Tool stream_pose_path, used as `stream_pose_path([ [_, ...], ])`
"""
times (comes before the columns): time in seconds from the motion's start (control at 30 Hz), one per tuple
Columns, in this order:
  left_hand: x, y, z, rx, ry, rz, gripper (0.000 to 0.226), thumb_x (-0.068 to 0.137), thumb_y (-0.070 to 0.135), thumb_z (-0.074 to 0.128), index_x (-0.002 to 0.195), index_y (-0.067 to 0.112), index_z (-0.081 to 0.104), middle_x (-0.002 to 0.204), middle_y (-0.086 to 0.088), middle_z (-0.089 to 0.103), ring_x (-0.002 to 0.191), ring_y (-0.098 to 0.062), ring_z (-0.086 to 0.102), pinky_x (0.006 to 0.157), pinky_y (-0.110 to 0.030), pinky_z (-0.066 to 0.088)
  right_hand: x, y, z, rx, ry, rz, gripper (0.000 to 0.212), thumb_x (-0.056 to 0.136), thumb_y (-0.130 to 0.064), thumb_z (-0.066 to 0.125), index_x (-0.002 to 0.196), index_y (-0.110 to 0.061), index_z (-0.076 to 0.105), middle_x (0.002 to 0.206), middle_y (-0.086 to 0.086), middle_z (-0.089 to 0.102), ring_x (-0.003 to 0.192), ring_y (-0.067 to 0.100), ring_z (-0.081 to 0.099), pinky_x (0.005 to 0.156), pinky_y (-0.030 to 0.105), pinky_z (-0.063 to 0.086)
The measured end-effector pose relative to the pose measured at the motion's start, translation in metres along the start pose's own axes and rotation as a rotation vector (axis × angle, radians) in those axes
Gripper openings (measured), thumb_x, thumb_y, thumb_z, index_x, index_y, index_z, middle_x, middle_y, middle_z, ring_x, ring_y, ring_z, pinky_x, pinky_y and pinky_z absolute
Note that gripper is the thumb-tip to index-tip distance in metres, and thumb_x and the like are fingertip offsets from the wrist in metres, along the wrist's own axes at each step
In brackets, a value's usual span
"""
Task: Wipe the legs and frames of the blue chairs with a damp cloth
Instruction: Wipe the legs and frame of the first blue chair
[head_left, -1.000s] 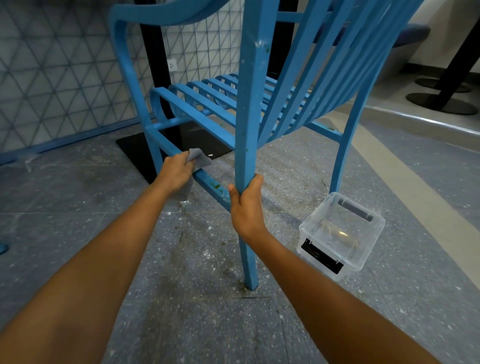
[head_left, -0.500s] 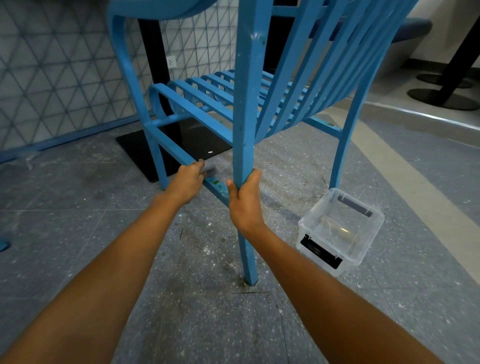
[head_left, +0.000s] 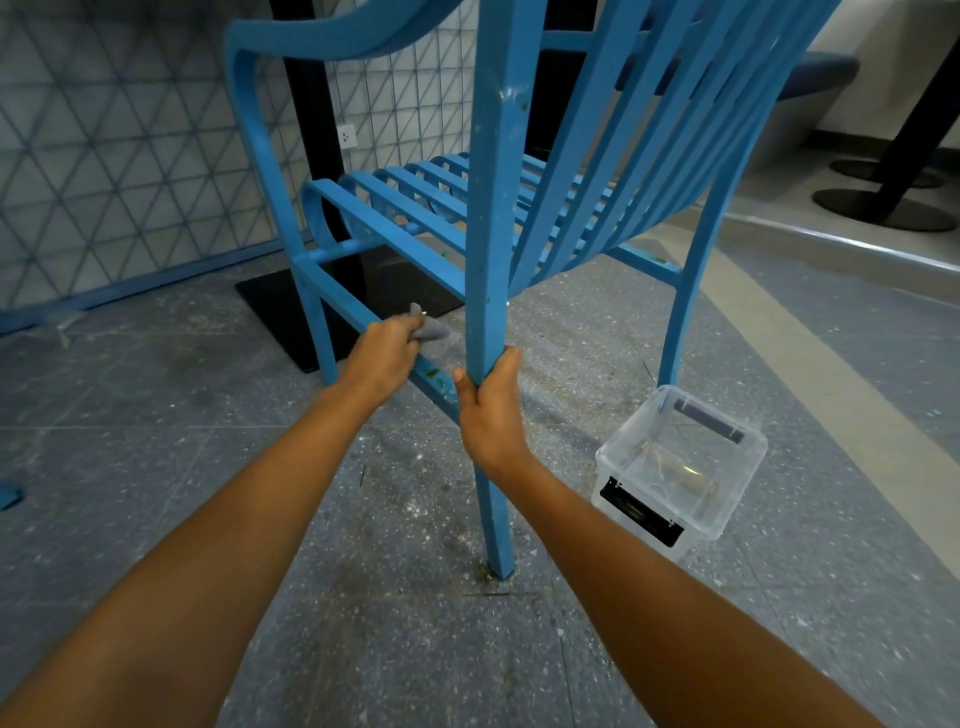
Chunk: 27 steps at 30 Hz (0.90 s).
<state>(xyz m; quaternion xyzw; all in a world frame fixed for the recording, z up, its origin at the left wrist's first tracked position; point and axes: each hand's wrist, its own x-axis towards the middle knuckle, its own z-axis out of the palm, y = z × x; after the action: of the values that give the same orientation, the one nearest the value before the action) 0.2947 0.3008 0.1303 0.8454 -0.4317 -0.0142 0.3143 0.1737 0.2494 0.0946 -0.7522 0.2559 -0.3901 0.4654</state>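
Clear plastic bin (head_left: 680, 462) beside blue chair (head_left: 488, 208), left hand (head_left: 382, 358) clutching cloth (head_left: 428, 328), right hand (head_left: 491, 410) gripping leg (head_left: 493, 514)

2 bare forearms run up from the bottom corners of the view, ending in the left hand (head_left: 382, 358) and the right hand (head_left: 491, 410). No sleeve, glove, watch or ring shows on either (upper arms lie out of view).

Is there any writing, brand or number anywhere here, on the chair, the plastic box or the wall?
None can be read.
Blue chair: paint flecks only, no lettering.
Clear plastic box: dark latch panel, no legible text.
Wall socket: too small to show any marking.
Grey cloth in the left hand: plain.
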Motion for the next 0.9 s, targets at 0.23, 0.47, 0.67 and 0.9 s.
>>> stream_pose_path([
  [0.23, -0.004, -0.01, 0.03, 0.19, -0.162, -0.04, 0.032, 0.097, 0.013, 0.04, 0.126, 0.009, 0.052, 0.132, -0.025, 0.045, 0.118, -0.039, 0.047, 0.097, -0.044, 0.042, 0.0, 0.0, -0.001, 0.018, -0.008, -0.018, 0.026, 0.091, -0.007, 0.051, 0.097, -0.016, 0.026, 0.094, 0.005, 0.039, 0.087, 0.018, 0.045, 0.074, 0.033, 0.05],
  [0.47, -0.016, -0.002, 0.027, 0.147, -0.208, 0.023, 0.022, 0.096, 0.013, 0.043, 0.11, 0.006, 0.059, 0.118, -0.02, 0.054, 0.106, -0.035, 0.056, 0.09, -0.043, 0.047, -0.002, -0.002, -0.002, 0.033, -0.026, -0.018, 0.024, 0.092, -0.008, 0.049, 0.096, -0.015, 0.027, 0.092, 0.005, 0.038, 0.083, 0.016, 0.044, 0.067, 0.024, 0.046],
  [0.67, -0.015, 0.002, 0.014, 0.087, -0.112, -0.032, 0.021, 0.094, 0.007, 0.045, 0.108, 0.002, 0.059, 0.109, -0.023, 0.062, 0.102, -0.036, 0.058, 0.085, -0.038, 0.047, -0.007, -0.005, -0.006, 0.061, -0.014, 0.004, 0.024, 0.089, -0.007, 0.053, 0.099, -0.015, 0.033, 0.092, -0.001, 0.038, 0.087, 0.015, 0.042, 0.07, 0.019, 0.039],
  [0.9, -0.025, 0.009, 0.021, 0.088, -0.128, 0.006, 0.022, 0.092, 0.002, 0.044, 0.104, 0.004, 0.063, 0.107, -0.02, 0.062, 0.1, -0.033, 0.059, 0.083, -0.034, 0.046, -0.022, -0.01, -0.023, 0.053, -0.048, 0.031, 0.045, 0.087, 0.0, 0.045, 0.129, -0.01, 0.038, 0.115, -0.003, 0.04, 0.114, 0.015, 0.039, 0.094, 0.024, 0.034],
])
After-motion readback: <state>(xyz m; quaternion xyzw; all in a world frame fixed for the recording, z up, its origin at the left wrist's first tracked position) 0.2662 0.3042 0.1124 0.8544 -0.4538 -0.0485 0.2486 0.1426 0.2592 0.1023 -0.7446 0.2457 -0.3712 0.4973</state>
